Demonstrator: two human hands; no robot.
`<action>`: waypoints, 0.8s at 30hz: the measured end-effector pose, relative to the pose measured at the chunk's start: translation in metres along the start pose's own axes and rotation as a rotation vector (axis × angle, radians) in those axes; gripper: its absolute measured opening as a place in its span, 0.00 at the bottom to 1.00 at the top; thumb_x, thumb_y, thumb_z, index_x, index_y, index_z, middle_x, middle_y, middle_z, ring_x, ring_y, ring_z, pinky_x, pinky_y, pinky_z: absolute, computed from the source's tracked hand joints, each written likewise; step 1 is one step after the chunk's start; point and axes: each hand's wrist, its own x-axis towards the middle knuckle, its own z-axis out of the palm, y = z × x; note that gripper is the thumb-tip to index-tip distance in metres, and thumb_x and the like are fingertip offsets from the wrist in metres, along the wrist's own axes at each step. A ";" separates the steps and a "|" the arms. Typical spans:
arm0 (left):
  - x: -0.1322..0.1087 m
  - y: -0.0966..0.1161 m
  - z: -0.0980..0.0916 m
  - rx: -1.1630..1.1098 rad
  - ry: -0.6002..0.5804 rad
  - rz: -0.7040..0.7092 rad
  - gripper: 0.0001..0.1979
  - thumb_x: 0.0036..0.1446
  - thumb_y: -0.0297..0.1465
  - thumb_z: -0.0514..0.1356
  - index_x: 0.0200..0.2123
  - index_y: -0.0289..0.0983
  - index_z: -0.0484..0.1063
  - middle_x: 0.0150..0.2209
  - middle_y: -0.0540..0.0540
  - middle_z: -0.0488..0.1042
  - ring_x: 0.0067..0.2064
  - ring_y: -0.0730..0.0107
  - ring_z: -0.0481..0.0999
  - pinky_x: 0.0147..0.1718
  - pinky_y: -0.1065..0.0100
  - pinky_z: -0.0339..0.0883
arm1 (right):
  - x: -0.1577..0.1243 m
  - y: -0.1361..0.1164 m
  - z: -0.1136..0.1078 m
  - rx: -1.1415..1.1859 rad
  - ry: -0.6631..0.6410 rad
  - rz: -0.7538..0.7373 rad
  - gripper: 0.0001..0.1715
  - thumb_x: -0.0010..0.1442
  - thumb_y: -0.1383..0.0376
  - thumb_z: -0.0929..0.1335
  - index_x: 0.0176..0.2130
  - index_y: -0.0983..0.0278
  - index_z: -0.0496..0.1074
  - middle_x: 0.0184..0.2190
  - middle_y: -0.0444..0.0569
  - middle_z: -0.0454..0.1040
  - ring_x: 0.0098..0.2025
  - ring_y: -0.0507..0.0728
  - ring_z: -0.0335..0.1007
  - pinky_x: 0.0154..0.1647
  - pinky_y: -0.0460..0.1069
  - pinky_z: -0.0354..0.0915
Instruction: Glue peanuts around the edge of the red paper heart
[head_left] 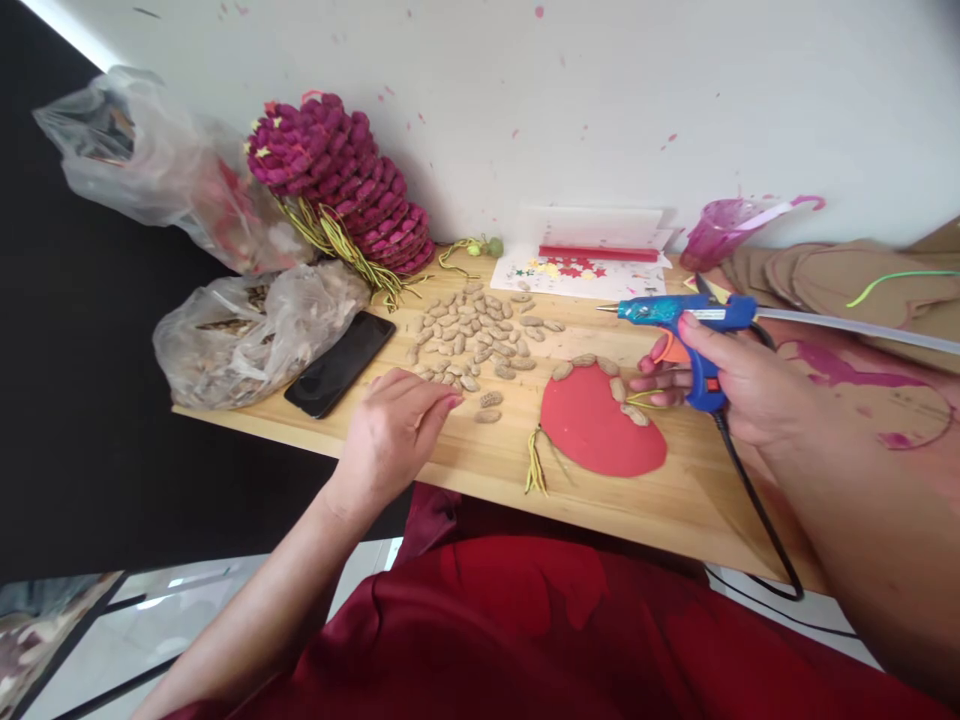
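My right hand point(739, 385) grips a blue hot glue gun point(652, 312) by its handle, fingers near the orange trigger, nozzle pointing left. Below the gun lies a red rounded cutout point(600, 425) with several peanuts along its upper edge and a yellow-green yarn tassel point(535, 465) at its left. My left hand point(394, 430) is closed, thumb and fingers together, at the front of a spread of loose peanuts point(469, 325). Whether anything is between those fingertips is hidden. Two single peanuts point(488, 416) lie just right of that hand.
A black phone point(341, 365) and plastic bags of peanuts point(255, 340) are on the left. Behind stands a stack of magenta peanut-covered pieces point(352, 190). Small paper stars point(566, 268) rest on white paper. A pink-stained cup point(720, 235) and cardboard cutouts point(832, 285) sit at right.
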 end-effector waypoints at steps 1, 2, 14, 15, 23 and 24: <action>-0.001 -0.002 0.002 -0.004 -0.012 -0.009 0.10 0.67 0.29 0.59 0.42 0.39 0.81 0.36 0.45 0.83 0.40 0.62 0.79 0.42 0.60 0.72 | -0.001 -0.001 0.001 -0.001 0.005 -0.001 0.07 0.69 0.59 0.68 0.41 0.60 0.73 0.26 0.51 0.78 0.26 0.59 0.81 0.23 0.46 0.74; -0.001 -0.004 0.004 -0.009 -0.018 -0.016 0.11 0.68 0.28 0.58 0.45 0.39 0.81 0.39 0.44 0.83 0.42 0.61 0.79 0.44 0.59 0.72 | -0.001 -0.001 0.001 -0.001 0.011 0.000 0.06 0.69 0.60 0.68 0.41 0.60 0.73 0.25 0.50 0.77 0.25 0.59 0.80 0.22 0.47 0.73; 0.003 0.001 0.028 -0.031 -0.006 0.008 0.09 0.66 0.26 0.59 0.44 0.36 0.80 0.40 0.43 0.83 0.42 0.59 0.78 0.45 0.57 0.72 | 0.000 0.003 -0.005 -0.050 -0.049 0.014 0.14 0.64 0.53 0.72 0.40 0.61 0.72 0.28 0.50 0.78 0.26 0.61 0.81 0.21 0.48 0.75; 0.003 0.001 0.028 -0.034 0.001 0.012 0.08 0.66 0.26 0.60 0.44 0.36 0.80 0.40 0.43 0.82 0.43 0.59 0.78 0.45 0.57 0.72 | 0.000 0.003 -0.005 -0.051 -0.054 0.010 0.15 0.63 0.53 0.73 0.41 0.61 0.72 0.28 0.50 0.78 0.27 0.61 0.81 0.21 0.48 0.75; 0.003 0.019 0.028 -0.155 -0.027 0.099 0.05 0.66 0.25 0.61 0.40 0.37 0.78 0.35 0.46 0.80 0.37 0.65 0.75 0.40 0.62 0.71 | -0.002 0.003 -0.002 -0.046 -0.049 -0.018 0.17 0.62 0.52 0.74 0.41 0.61 0.71 0.28 0.47 0.78 0.26 0.59 0.81 0.21 0.46 0.73; 0.001 0.022 0.030 -0.186 -0.051 0.120 0.08 0.66 0.23 0.60 0.44 0.37 0.78 0.38 0.45 0.81 0.39 0.64 0.76 0.42 0.61 0.71 | -0.002 0.004 -0.002 -0.051 -0.044 -0.024 0.18 0.61 0.51 0.74 0.39 0.62 0.72 0.27 0.47 0.78 0.25 0.58 0.80 0.21 0.46 0.72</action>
